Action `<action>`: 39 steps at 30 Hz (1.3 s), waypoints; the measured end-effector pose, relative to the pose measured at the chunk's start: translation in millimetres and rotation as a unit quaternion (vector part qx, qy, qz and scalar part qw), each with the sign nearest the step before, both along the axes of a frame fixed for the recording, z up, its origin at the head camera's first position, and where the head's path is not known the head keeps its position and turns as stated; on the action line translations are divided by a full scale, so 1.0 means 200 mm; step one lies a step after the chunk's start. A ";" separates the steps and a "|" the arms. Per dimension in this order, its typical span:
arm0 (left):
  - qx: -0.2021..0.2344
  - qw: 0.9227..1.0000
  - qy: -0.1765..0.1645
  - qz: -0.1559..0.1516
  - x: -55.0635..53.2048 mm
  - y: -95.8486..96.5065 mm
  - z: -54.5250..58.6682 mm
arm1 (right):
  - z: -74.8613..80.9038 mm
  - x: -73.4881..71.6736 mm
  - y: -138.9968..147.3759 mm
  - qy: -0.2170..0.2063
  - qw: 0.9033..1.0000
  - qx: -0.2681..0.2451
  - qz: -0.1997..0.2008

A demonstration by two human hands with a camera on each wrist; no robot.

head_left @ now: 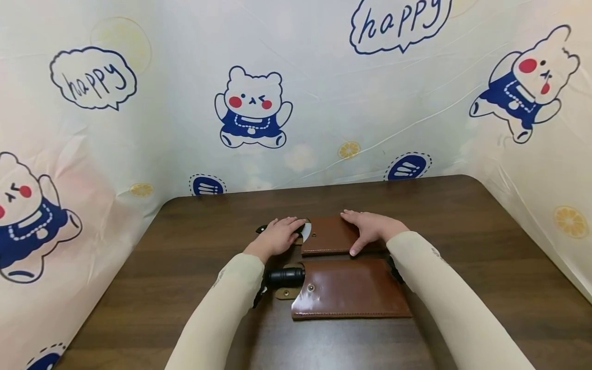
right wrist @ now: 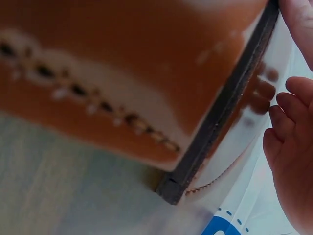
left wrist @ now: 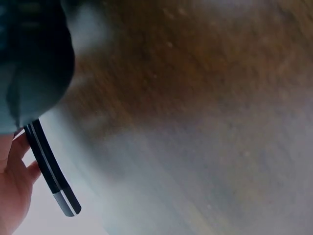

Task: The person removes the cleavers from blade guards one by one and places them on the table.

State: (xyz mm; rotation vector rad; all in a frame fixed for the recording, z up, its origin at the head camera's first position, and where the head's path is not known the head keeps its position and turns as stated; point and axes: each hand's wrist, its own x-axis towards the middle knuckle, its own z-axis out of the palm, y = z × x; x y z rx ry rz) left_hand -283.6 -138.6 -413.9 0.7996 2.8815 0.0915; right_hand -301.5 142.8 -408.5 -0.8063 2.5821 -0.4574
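Two brown leather knife sheaths lie on the table, one behind the other. My left hand (head_left: 276, 236) grips the black knife handle (left wrist: 51, 166) at the left end of the far sheath (head_left: 330, 234). A strip of silvery blade (head_left: 307, 232) shows at that sheath's mouth. With fingers spread, my right hand (head_left: 372, 228) rests on the far sheath's right part, thumb by the near edge. In the right wrist view its fingertips (right wrist: 276, 117) touch glossy leather. Nearer to me, the near sheath (head_left: 353, 288) holds a second knife, whose black handle (head_left: 285, 277) sticks out leftward.
An unfastened strap with a snap (head_left: 287, 293) lies under the near knife's handle. The dark wooden table (head_left: 208, 205) has rounded far corners. Behind and beside it hangs a pale printed cloth (head_left: 324, 103) with cartoon bears.
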 end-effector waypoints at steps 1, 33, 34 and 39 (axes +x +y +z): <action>0.000 1.000 0.003 -0.002 0.00 0.00 0.00 | 0.00 0.00 0.00 -0.002 1.000 0.001 -0.004; 0.034 0.998 0.031 -0.031 -0.06 -0.02 -0.04 | -0.01 -0.03 -0.05 0.018 1.000 0.019 -0.006; 0.031 0.999 0.030 -0.032 -0.06 -0.02 -0.03 | -0.01 -0.04 -0.05 0.020 0.999 0.024 -0.007; 0.015 0.999 0.027 -0.040 -0.07 -0.02 -0.03 | 0.00 -0.04 -0.07 0.024 0.999 0.040 -0.011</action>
